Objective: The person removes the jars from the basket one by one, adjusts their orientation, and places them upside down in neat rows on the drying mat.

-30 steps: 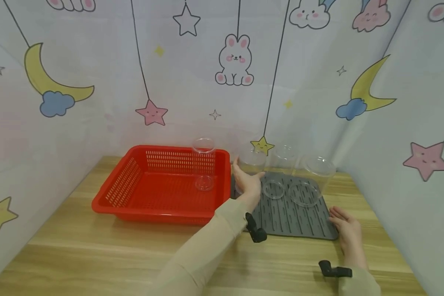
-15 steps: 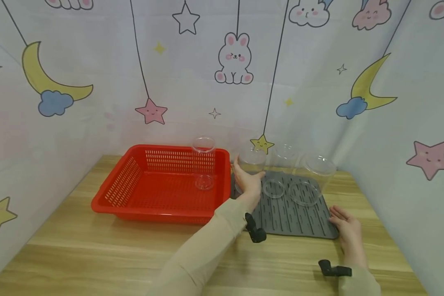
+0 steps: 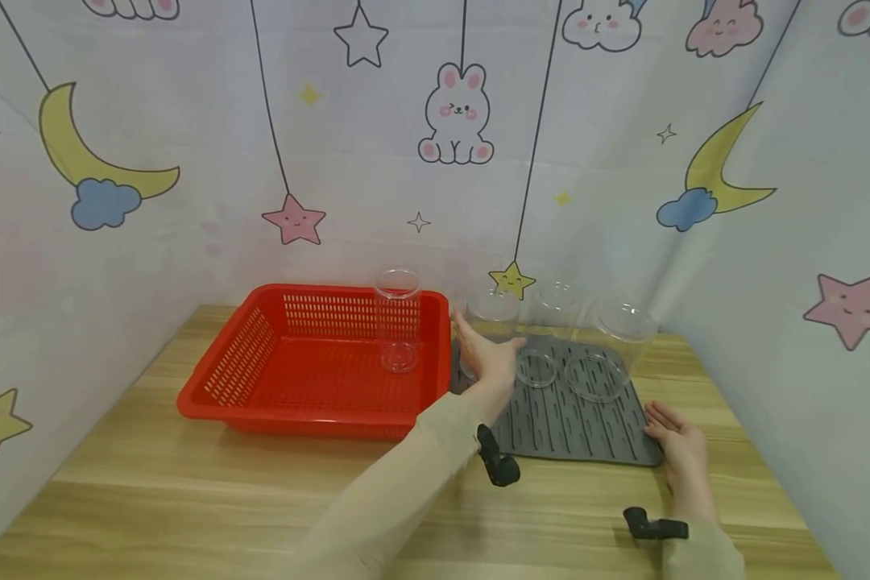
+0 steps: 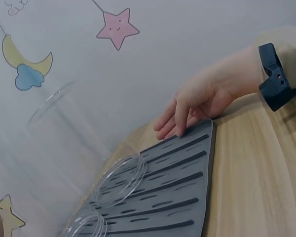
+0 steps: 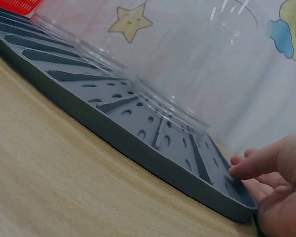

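Note:
My left hand [image 3: 487, 361] is spread around the near side of a clear plastic cup [image 3: 495, 310], thumb and fingers apart at its sides. That cup stands upright at the left end of a grey ribbed drying mat [image 3: 551, 427]. To its right are a slimmer clear cup [image 3: 554, 310] and a wider one [image 3: 619, 342], both upright on the mat. My right hand [image 3: 681, 451] rests at the mat's right edge. Its fingers [image 4: 164, 123] lie fairly straight, with the thumb right at the raised rim. Only a sliver of my left hand shows in the left wrist view.
A red slotted basket [image 3: 312, 419] sits left of the mat, its right side close to my left hand. One tall clear cup [image 3: 397, 314] stands inside it at the right. A patterned cloth [image 3: 377, 161] closes off the back and sides of the wooden table [image 3: 188, 499].
My left hand's thumb and fingers have spread slightly wider around the left cup, which stays in place. My right hand keeps its place at the mat edge. The view shifts slightly.

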{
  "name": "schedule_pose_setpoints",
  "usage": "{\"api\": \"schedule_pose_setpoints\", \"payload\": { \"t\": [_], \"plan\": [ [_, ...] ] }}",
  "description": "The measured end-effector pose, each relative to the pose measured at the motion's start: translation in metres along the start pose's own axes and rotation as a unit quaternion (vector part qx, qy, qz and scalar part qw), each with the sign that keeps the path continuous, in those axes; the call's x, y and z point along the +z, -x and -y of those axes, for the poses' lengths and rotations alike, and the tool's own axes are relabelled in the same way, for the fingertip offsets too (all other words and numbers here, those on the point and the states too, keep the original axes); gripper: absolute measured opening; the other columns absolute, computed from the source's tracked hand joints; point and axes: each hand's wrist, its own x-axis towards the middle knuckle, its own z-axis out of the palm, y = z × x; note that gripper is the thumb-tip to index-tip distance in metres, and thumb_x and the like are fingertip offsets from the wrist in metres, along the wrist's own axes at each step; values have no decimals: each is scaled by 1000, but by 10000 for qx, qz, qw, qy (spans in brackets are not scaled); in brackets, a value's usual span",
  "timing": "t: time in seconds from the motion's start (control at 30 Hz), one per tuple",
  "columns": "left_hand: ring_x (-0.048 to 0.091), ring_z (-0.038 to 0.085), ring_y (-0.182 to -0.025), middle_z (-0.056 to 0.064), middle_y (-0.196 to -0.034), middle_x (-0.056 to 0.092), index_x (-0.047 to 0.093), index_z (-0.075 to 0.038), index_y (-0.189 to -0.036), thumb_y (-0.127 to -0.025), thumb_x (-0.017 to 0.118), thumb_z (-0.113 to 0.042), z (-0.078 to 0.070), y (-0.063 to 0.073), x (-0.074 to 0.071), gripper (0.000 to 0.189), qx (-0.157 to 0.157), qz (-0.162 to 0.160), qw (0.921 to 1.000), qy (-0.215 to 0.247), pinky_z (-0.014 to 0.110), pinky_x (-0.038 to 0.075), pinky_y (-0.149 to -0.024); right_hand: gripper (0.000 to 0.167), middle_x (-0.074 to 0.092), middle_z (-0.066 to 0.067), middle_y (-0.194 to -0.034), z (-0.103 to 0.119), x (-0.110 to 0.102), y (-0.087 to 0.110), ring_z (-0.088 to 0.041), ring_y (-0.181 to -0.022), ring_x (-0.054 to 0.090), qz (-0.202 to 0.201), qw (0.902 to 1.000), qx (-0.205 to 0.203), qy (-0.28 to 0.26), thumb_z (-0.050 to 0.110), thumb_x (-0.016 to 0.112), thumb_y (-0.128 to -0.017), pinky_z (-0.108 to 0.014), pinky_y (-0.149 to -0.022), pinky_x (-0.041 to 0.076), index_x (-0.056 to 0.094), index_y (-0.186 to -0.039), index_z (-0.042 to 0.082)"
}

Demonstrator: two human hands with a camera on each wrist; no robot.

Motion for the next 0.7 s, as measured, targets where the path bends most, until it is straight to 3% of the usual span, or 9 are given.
{"api": "schedule_pose_setpoints", "payload": {
  "t": [0.2,0.4,0.57,0.7],
  "plan": [
    [26,26,-148,-1,-162,25,18,-29,-156,-69,87,-6,-20,11,-8,113,22,336,9991,258,57,28,-117,62,59,30,-81,1,-2,0,20,-79,56,79,9998,89,136,-15,46,-91,-6,-84,49,25,-149,-9],
    [22,26,-149,0,-163,19,11,-30,-157,-74,83,-6,-37,17,-33,112,789,899,9917,474,52,28,-118,63,59,31,-83,-3,-3,0,20,-80,56,150,9995,156,209,-13,48,-92,-5,-84,48,25,-150,-7],
    [18,25,-149,1,-163,15,10,-26,-157,-77,80,-6,-51,6,-57,108,1356,1092,9831,561,47,27,-120,63,59,32,-81,-5,-2,0,20,-80,56,125,9998,11,180,-14,49,-92,-5,-83,48,24,-150,-9],
    [15,25,-149,1,-163,13,10,-28,-157,-77,81,-9,-64,-10,-77,109,1386,988,9842,490,51,25,-119,62,58,32,-80,-5,-2,-2,20,-80,56,82,9998,-42,200,-14,47,-91,-3,-81,48,25,-149,-9]
  ]
}}
